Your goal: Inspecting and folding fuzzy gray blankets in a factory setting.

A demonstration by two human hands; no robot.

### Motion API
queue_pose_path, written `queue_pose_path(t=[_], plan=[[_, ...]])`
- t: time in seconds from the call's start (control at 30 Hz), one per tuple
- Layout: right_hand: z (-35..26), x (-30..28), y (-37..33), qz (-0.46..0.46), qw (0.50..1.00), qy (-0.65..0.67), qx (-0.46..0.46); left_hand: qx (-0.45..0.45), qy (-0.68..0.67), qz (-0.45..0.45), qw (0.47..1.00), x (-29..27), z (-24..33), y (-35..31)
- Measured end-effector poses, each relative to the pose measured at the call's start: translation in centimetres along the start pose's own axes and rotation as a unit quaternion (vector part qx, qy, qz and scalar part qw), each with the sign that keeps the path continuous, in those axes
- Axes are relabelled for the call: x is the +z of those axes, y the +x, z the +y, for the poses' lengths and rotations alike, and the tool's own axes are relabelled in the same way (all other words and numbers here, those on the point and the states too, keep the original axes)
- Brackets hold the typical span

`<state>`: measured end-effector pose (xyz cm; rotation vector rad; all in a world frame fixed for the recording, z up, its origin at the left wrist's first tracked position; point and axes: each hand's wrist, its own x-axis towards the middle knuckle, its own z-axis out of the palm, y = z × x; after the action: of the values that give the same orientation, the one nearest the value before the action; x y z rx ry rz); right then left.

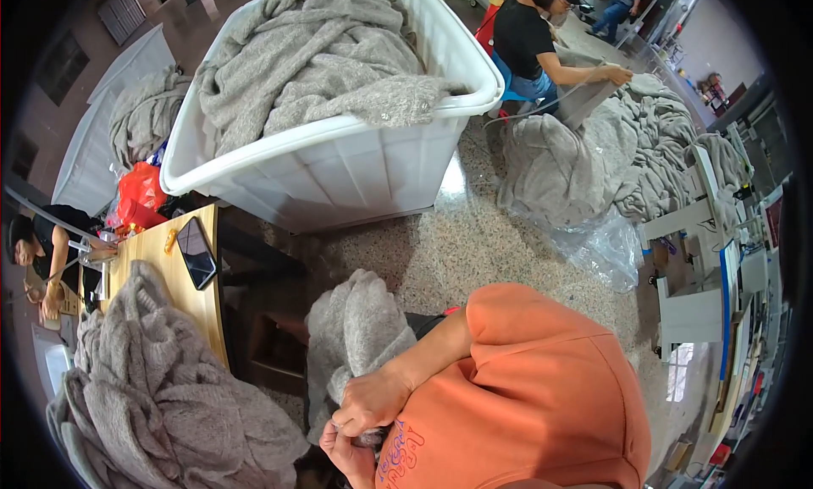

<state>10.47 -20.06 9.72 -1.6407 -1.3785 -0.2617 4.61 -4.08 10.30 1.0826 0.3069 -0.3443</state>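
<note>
Low in the head view my two hands meet, fingertips together, beside a grey knit garment (360, 320) bunched at my lap. My right hand (374, 402) comes in from the right across the knit, its fingers closed in a pinch. Just below it my left hand (349, 457) is pinched too, its fingertips touching those of the right. Whatever lies between them is too small to make out. A bit of the grey knit shows between the hands and my orange shirt (525, 396).
Left of me, grey knitwear (169, 387) is heaped against a wooden table (161, 265) bearing a phone (197, 252). Ahead stands a white bin (339, 180) full of knitwear. Plastic sheeting (597, 252) lies on the floor at right. One co-worker (529, 44) handles grey cloth; another (55, 252) sits far left.
</note>
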Motion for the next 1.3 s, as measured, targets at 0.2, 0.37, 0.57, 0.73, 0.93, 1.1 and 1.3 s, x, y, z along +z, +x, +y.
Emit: queue_pose_path(t=[0.2,0.37,0.57,0.73,0.93,1.1,1.3], plan=[[0.1,0.3,-0.2,0.015,1.000,-0.003,0.027,0.022,0.002,-0.018,1.000,1.4,0.4,0.0],[0.1,0.2,-0.3,0.009,0.998,0.034,0.057,0.028,0.006,-0.032,0.999,0.1,-0.2,0.2],[0.7,0.9,-0.8,0.005,1.000,-0.026,0.012,0.011,-0.017,-0.008,1.000,0.4,-0.2,0.1],[1.8,3.2,-1.3,0.033,0.998,-0.057,0.011,0.052,0.019,0.021,0.998,0.4,-0.7,0.0],[1.6,4.2,-1.6,-0.003,0.996,-0.040,0.085,0.105,0.037,0.077,0.991,-1.8,-2.5,-0.1],[1.2,3.5,-0.7,0.032,0.979,0.086,0.180,0.138,0.043,0.099,0.984,-1.6,-2.6,-0.5],[2.7,4.7,-0.9,-0.033,0.950,0.197,0.242,0.192,0.139,0.130,0.963,-1.8,-3.0,-1.2]])
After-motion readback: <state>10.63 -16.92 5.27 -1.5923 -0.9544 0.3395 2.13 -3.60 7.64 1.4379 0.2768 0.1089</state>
